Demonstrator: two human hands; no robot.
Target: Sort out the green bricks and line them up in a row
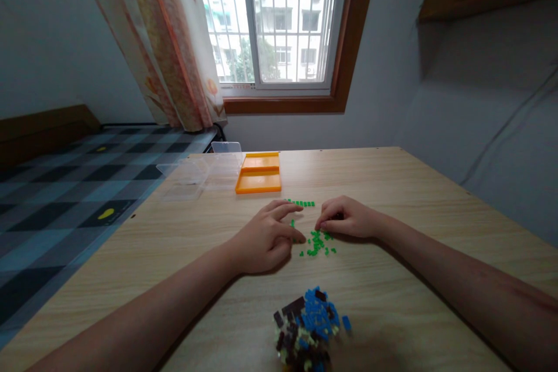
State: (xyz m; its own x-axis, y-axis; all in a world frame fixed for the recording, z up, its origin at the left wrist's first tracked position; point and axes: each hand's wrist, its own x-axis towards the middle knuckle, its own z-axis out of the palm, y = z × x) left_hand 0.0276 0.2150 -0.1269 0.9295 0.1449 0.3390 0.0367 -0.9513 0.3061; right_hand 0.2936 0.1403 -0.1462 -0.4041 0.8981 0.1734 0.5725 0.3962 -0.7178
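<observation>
Small green building blocks (317, 242) lie in a loose heap in the middle of the wooden table (392, 302). Behind them runs a short row of green blocks (305, 204), its left end partly covered by my left hand (271, 235). That hand rests left of the heap with its fingers apart, the index fingertip close to the loose blocks. My right hand (342, 217) is at the heap's back right edge, thumb and fingers pinched together over the blocks. Whatever sits in that pinch is hidden.
Nearer to me is a pile of blue, dark brown and pale blocks (311, 325). An orange two-part tray (258, 190) stands towards the back, with clear plastic boxes (185, 180) on its left. A bed with a checked cover (78, 186) adjoins the table's left side.
</observation>
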